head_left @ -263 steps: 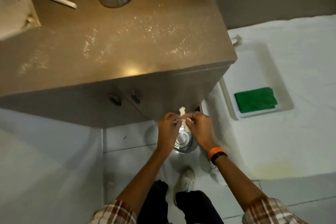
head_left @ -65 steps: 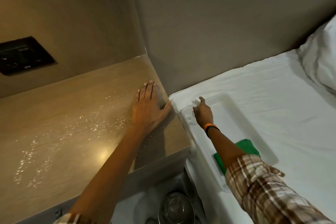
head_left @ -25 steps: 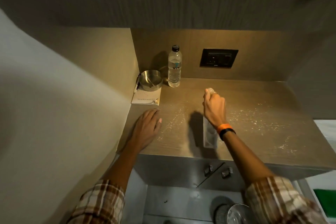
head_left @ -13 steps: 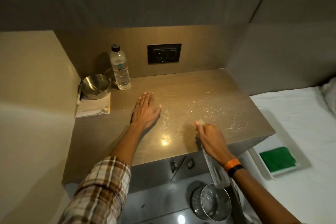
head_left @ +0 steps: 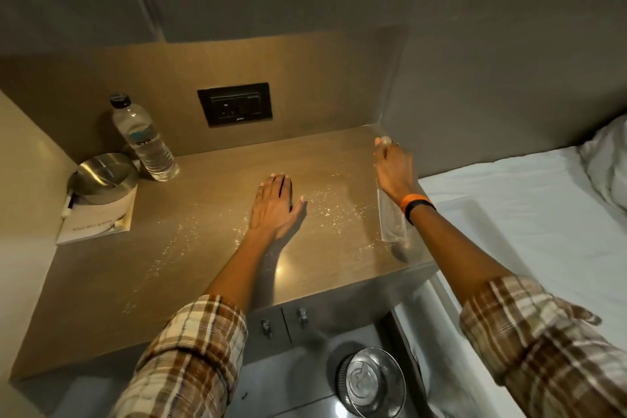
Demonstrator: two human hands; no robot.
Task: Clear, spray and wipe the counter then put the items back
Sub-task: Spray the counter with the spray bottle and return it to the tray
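- Two hands are over the table [head_left: 210, 268]: the left hand [head_left: 276, 205] lies flat on it, palm down, fingers straight and close together, thumb out to the side.
- The right hand [head_left: 393, 170] is closed around a clear spray bottle [head_left: 392, 219], held upright above the table's right end, with a finger on the nozzle at the top; the bottle's lower part hangs below the wrist.
- An orange and black band [head_left: 415, 205] sits on the right wrist; both plaid sleeves are rolled back.
- Droplets [head_left: 325, 207] glitter across the middle of the table, around and to the right of the left hand.
- At the back left corner stand a water bottle [head_left: 144, 139] and, just beside it, a steel bowl [head_left: 101, 175] resting on a notepad [head_left: 96, 219], with a pen [head_left: 68, 205] along the pad's left edge.
- A dark socket plate [head_left: 235, 103] is set in the back wall.
- On the floor below the table's front stands a steel bin [head_left: 371, 382].
- To the right lies a white bed [head_left: 543, 187] with a white tray [head_left: 475, 217] on it, partly hidden by the right forearm.
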